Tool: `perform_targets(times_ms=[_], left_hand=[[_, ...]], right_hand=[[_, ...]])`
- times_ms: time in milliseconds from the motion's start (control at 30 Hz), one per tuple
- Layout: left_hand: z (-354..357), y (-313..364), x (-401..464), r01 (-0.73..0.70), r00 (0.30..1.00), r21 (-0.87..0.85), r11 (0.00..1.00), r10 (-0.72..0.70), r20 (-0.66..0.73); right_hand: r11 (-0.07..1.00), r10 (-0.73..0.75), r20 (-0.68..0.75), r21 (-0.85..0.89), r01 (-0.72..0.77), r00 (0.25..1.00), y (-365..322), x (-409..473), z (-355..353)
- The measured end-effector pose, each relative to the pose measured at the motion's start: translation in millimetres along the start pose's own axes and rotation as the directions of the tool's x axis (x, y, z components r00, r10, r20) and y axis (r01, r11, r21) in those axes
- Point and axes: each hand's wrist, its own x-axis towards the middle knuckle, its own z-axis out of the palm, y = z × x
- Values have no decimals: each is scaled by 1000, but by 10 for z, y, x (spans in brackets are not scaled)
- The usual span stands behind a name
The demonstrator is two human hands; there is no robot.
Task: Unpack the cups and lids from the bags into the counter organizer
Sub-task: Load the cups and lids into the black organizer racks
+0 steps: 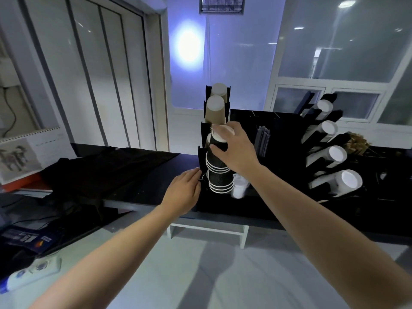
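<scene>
Black cups (219, 172) stacked — right hand (236, 150) grips top; left hand (184, 192) touches organizer (201, 134).

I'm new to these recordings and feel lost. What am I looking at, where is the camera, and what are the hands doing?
The one picture comes from a camera worn on a person's head, looking down at their own bare arms. No robot is involved. On the dark counter stands a black cup organizer with slots of upturned paper cups. The right hand grips a stack of black cups at that organizer. The left hand rests against the organizer's base, holding nothing. To the right, a second rack holds white-bottomed cups.
</scene>
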Motion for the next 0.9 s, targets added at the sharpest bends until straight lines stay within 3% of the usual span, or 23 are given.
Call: perform_targets(times_ms=[200,500,700,900], left_hand=[[161,-35,20,-11,1000,-15,1000,11,-14],[241,-71,84,-27,999,28,999,27,-18],[263,2,66,-20,1000,58,998,20,5],[232,137,80,-38,999,166,985,39,-2]], right_hand=[[999,35,119,2,-36,992,223,-203,269],[1000,10,80,9,-11,997,307,-352,346],[992,110,169,42,-119,980,393,-514,339],[977,166,103,120,-178,981,356,-523,194]])
